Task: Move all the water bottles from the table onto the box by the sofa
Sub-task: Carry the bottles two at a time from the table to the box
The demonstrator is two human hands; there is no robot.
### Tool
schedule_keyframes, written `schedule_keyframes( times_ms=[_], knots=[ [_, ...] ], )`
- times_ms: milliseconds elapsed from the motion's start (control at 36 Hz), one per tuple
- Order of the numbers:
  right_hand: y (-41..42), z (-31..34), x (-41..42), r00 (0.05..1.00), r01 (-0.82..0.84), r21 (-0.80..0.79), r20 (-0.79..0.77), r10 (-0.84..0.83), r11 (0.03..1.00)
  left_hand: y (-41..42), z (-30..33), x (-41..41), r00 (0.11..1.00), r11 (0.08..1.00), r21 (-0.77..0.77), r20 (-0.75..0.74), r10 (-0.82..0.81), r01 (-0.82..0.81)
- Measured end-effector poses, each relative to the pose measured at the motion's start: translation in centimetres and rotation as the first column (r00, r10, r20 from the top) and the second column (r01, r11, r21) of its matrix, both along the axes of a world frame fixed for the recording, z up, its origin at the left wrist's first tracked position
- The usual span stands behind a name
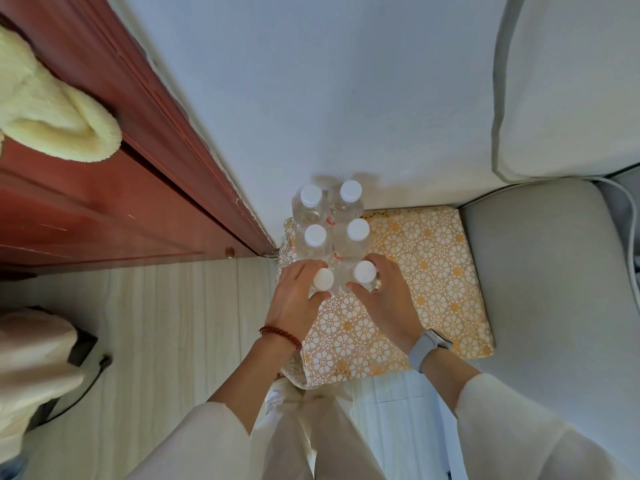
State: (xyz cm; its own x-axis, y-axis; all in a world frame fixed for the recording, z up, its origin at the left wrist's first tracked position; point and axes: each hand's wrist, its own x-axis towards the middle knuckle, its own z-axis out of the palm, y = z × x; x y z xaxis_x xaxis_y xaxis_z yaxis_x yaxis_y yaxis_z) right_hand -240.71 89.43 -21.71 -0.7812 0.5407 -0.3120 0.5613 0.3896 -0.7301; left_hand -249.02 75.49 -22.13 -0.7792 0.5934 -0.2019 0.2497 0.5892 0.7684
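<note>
Six bottles stand upright in two columns on the far-left part of the box (426, 271), white caps up. My left hand (298, 296) grips the near-left bottle (323, 280); my right hand (384, 296) grips the near-right bottle (365, 272). Middle pair: left (315, 235), right (357, 229). Far pair by the wall (277, 81): left (310, 195), right (350, 190). Bottles touch or nearly touch. Sofa (547, 271) right of the box, red-brown door (104, 188) left. Red bracelet (281, 336) on my left wrist, watch (427, 344) on my right.

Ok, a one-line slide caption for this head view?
Left hand and right hand each grip a water bottle beside four others on the patterned box by the sofa.
</note>
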Motion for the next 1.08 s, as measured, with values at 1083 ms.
schedule_keyframes(
  times_ms=[1083],
  knots=[
    [-31.6,16.5,5.1,0.538,-0.827,0.160,-0.055,0.841,0.539,-34.9,15.9,18.1,0.610,0.566,-0.237,-0.407,0.680,-0.790]
  ],
)
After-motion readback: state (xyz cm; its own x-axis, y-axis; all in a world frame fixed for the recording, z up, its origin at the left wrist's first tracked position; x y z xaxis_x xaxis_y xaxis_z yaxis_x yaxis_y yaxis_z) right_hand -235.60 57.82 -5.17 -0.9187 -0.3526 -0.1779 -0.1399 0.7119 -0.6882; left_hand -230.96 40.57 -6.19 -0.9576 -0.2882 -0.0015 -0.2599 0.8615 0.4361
